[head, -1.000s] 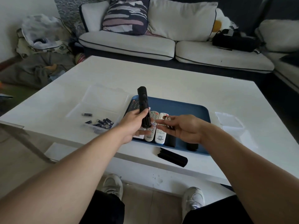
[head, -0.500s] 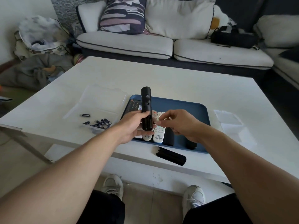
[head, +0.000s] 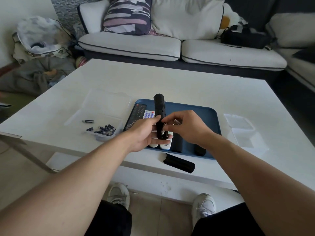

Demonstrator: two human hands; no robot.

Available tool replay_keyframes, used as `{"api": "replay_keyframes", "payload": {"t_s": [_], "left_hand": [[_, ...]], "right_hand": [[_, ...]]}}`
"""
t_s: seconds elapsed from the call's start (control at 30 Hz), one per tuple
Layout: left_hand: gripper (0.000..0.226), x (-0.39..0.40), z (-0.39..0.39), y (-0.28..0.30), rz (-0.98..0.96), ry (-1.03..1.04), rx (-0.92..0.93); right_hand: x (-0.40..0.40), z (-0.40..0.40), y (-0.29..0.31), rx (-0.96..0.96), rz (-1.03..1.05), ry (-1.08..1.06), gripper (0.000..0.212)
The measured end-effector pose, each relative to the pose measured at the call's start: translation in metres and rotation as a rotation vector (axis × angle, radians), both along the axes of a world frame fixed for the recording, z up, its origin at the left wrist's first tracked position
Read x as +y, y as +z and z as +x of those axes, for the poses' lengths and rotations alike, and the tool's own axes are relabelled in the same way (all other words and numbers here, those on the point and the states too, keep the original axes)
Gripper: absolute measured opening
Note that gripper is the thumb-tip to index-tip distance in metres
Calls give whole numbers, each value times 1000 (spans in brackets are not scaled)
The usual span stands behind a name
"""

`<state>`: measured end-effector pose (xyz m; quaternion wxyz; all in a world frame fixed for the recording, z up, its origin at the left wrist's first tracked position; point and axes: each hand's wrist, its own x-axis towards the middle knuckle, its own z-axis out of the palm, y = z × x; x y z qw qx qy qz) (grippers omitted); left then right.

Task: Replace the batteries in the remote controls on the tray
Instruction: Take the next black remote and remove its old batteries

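Left of the left hand: clear box [head: 102, 126] with loose batteries [head: 104, 129]; left hand [head: 144, 135] grips the black remote [head: 159, 114] by its lower end, tip pointing away, above the blue tray [head: 201, 109]; right hand [head: 185, 126] touching it from the right, fingertips pinched at its lower part, what they pinch unclear; white remotes [head: 166, 145] under both hands; black cover [head: 179, 163] on the table [head: 170, 79] nearer than the right hand.
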<state>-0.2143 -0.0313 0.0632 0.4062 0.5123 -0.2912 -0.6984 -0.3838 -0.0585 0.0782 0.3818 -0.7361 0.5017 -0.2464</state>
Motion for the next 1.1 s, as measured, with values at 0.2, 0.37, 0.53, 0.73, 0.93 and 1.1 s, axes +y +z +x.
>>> {"api": "replay_keyframes", "payload": {"t_s": [0.2,0.37,0.53,0.73,0.93,1.1], "left_hand": [[39,3,-4,3,4,-82,15],[38,3,-7,3,-14,-86,14],[34,3,-6,1,-34,-76,-9],[30,3,-7,3,-73,-64,-7],[27,-1,-3,1,-138,-22,-51],[29,-4,-3,-2,-190,37,-48]], "right_hand": [[1,-1,1,-6,-27,-41,29],[-1,-1,0,100,-87,-68,33],[-2,-2,0,164,-49,-84,39],[-4,-10,4,20,147,-175,32],[-7,-27,14,-177,407,-147,26],[-7,-30,9,-253,313,-124,20]]}}
